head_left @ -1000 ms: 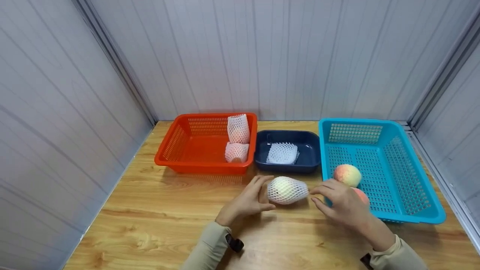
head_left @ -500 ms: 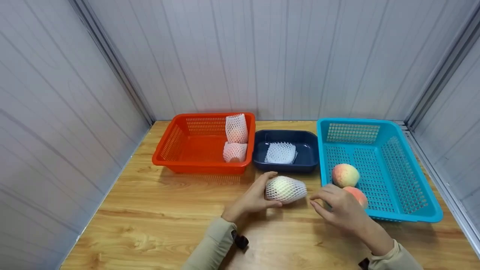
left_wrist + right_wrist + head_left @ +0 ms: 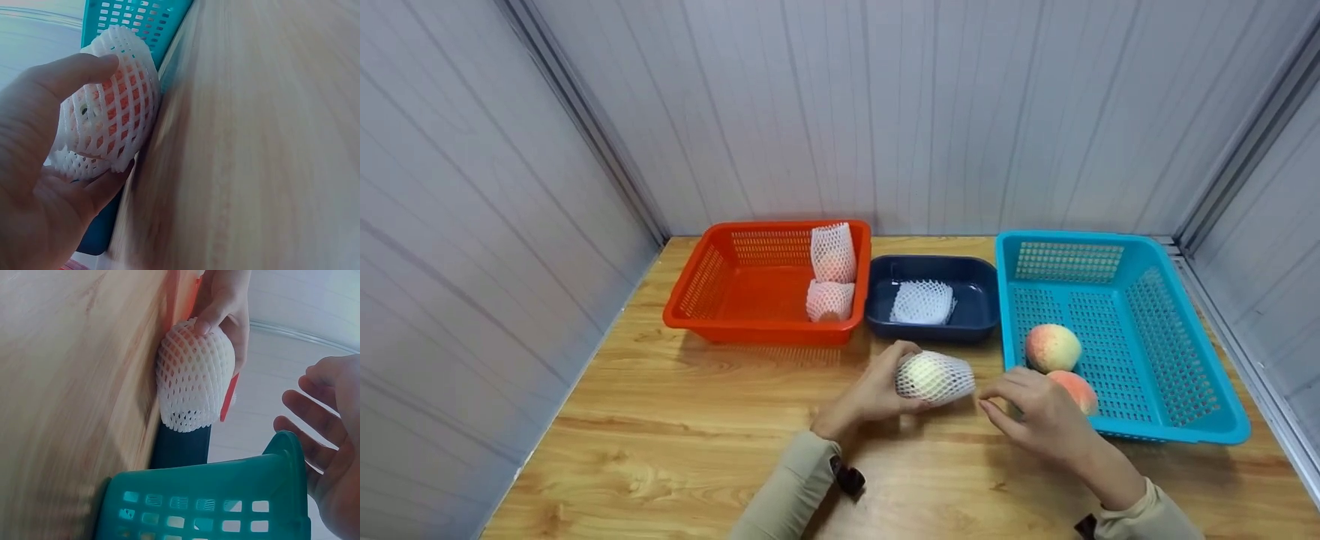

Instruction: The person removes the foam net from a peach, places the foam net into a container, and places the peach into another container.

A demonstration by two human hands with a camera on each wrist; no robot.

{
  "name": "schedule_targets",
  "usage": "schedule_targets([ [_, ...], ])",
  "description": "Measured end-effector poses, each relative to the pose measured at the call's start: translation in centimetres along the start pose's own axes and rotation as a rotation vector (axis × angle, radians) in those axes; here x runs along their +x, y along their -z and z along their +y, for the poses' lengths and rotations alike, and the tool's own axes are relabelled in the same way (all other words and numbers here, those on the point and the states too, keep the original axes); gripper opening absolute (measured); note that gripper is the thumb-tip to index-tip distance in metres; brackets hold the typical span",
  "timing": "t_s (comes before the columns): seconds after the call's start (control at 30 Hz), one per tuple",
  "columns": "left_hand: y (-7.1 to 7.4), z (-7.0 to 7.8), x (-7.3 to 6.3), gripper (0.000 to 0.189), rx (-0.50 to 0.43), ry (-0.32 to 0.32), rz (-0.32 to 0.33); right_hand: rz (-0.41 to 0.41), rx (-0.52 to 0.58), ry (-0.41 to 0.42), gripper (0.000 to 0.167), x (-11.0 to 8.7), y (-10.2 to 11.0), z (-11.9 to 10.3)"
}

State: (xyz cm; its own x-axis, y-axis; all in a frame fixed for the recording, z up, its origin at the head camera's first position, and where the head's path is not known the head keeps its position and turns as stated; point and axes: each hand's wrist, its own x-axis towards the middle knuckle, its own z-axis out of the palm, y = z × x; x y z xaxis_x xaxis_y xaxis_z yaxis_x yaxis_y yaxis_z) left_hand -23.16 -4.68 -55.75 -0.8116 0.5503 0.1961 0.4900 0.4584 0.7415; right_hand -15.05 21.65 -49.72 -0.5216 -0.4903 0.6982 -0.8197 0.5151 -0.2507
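Observation:
A peach in a white foam net sleeve (image 3: 936, 378) lies on its side at the middle of the table, the sleeve's loose end toward the right. My left hand (image 3: 881, 388) grips it from the left, thumb and fingers around it, as the left wrist view shows with the netted peach (image 3: 115, 107). Just right of the sleeve's end, apart from it, is my right hand (image 3: 1039, 412), fingers loosely bent and holding nothing. In the right wrist view its fingers (image 3: 315, 416) hang beside the teal basket's corner.
A teal basket (image 3: 1185, 315) at right holds two bare peaches (image 3: 1054, 347). A navy tray (image 3: 979, 281) in the middle has folded foam nets (image 3: 922, 301). The red basket (image 3: 765, 292) at left contains two netted peaches (image 3: 832, 255). A panelled wall (image 3: 840, 112) stands behind.
My left hand has moved right and closed around the netted peach, its fingers previously apart from it. The right hand has barely moved.

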Motion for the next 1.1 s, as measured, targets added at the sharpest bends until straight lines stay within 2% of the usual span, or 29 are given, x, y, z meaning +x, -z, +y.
schedule_targets([
  [0.2, -0.1, 0.0, 0.1, 0.079, 0.019, 0.041, -0.009, 0.006, 0.007, 0.0, 0.015, 0.0, -0.1, 0.0],
  [0.33, -0.2, -0.1, 0.1, 0.079, 0.031, 0.022, 0.006, 0.012, 0.001, -0.001, 0.016, 0.1, -0.2, 0.1],
  [0.43, -0.3, -0.1, 0.0, 0.077, 0.017, -0.003, 0.024, 0.035, 0.02, 0.029, 0.014, 0.3, -0.3, 0.1],
  [0.57, -0.1, 0.4, -0.1, 0.074, -0.075, -0.051, 0.052, 0.05, 0.071, 0.038, 0.014, 0.5, -0.2, 0.2],
  [0.7, 0.4, 1.6, -0.7, 0.074, -0.164, -0.097, 0.061, 0.009, 0.151, -0.056, 0.016, 0.5, -0.1, -0.5],
  [0.8, 0.8, 2.3, -1.2, 0.076, -0.196, -0.136, 0.064, 0.004, 0.211, -0.118, 0.021, 0.7, 0.0, -1.1],
  [0.93, 1.1, 3.2, -1.8, 0.078, -0.221, -0.167, 0.054, 0.047, 0.201, -0.174, 0.024, 1.1, 0.1, -2.0],
  [1.1, 1.4, 4.0, -1.9, 0.076, -0.234, -0.171, 0.041, 0.116, 0.207, -0.265, 0.025, 1.6, 0.2, -2.4],
])
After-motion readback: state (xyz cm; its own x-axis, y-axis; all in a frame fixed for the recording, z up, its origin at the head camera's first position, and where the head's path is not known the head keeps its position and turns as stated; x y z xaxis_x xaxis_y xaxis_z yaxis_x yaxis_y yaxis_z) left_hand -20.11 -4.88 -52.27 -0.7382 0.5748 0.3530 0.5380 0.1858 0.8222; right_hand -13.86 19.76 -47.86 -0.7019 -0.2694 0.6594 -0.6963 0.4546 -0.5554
